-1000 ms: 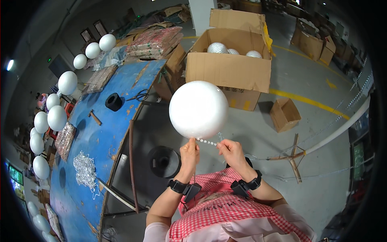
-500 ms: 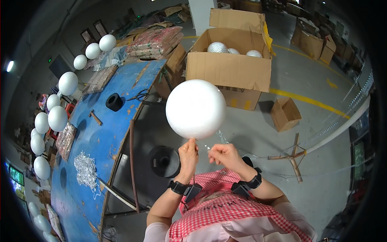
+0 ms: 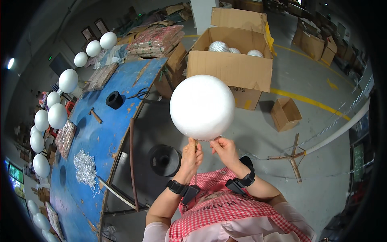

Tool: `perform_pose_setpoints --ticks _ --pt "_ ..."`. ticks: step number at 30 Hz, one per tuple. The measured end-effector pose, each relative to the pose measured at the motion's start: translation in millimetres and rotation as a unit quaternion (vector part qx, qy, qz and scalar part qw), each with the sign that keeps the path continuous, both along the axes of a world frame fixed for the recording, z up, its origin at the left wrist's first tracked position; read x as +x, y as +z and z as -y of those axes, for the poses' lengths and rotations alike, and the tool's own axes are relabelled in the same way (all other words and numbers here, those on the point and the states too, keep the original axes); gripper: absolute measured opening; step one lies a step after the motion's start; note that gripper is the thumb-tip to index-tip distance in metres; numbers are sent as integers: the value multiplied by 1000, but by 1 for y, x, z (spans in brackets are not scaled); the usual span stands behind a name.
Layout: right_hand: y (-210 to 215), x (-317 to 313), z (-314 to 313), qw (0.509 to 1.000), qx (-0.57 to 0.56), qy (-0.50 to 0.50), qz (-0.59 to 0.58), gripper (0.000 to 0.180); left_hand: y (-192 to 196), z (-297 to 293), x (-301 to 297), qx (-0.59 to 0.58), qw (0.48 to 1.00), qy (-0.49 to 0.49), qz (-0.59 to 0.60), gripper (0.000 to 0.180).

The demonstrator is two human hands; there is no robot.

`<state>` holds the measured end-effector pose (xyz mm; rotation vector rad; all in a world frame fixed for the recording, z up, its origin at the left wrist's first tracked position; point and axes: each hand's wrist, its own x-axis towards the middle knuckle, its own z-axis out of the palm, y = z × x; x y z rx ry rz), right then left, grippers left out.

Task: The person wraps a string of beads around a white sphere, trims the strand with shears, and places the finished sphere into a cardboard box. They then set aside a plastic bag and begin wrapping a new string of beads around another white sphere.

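the white ball (image 3: 202,107) is right in front of you, held up just above your fingertips and clear of the blue table (image 3: 76,201) on your left. a short bead strand (image 3: 204,140) runs along its underside between your hands. your left hand (image 3: 190,157) is curled closed under the ball, gripping what looks like a thin stick (image 3: 196,179). your right hand (image 3: 224,150) has thumb and forefinger pinched together on the strand, close against the ball. on the table lie a silver bead tangle (image 3: 85,167), a hammer (image 3: 95,116), a black roll (image 3: 114,100) and scissors (image 3: 142,94). more white balls (image 3: 57,116) stand along the far side. beyond your ball, an open cardboard box (image 3: 229,71) holds silvery textured balls (image 3: 219,46); a smaller carton (image 3: 285,115) sits on the floor to its right.
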<state>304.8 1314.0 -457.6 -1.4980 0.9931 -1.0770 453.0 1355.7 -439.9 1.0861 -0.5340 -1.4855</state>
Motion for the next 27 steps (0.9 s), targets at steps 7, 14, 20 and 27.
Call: perform_pose_setpoints --ticks 7,14,20,27 --pt "9 3 -12 964 -235 -108 -69 13 12 -8 -5 0 998 -62 18 54" --pt "15 3 -13 948 -284 -108 -90 13 12 -15 -19 -21 997 51 61 35" --pt "34 3 -21 964 -204 -71 -157 18 1 -6 -4 -13 996 50 76 29" --pt "40 -2 -39 953 -189 -55 -229 19 -23 -8 -12 9 994 76 79 34"
